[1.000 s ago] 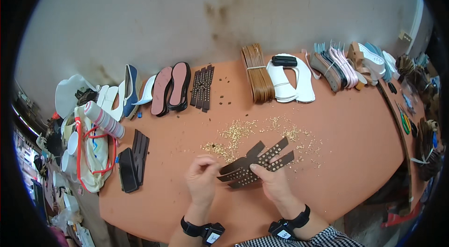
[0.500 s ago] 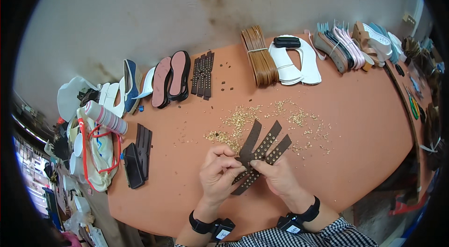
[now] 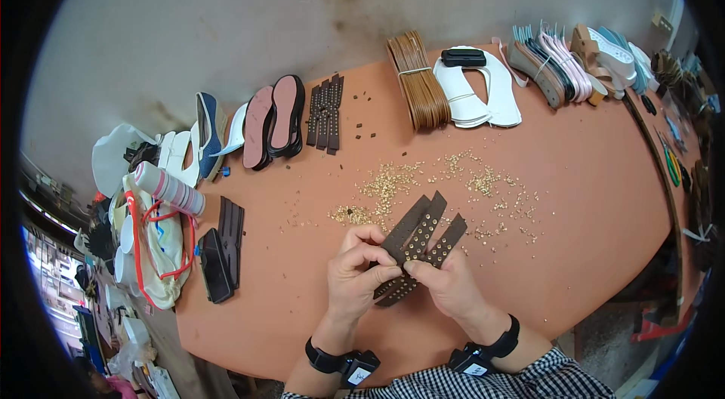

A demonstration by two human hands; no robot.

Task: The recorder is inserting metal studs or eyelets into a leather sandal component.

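Both the left hand (image 3: 361,269) and right hand (image 3: 445,283) pinch the studded brown straps (image 3: 419,239), which could slip and scatter the brass studs (image 3: 393,180) lying just beyond them on the desk (image 3: 589,195).

Shoe-making workshop. Big orange worktable (image 3: 589,195) fills middle of frame. Flat pink and black shoe soles (image 3: 273,121) upper left. Bundle of brown leather strips (image 3: 418,80) top centre, white cut-out sole pieces (image 3: 477,93) beside it. Tiny gold metal studs (image 3: 445,184) scattered mid-table. Dark studded sandal straps (image 3: 325,110) near soles.
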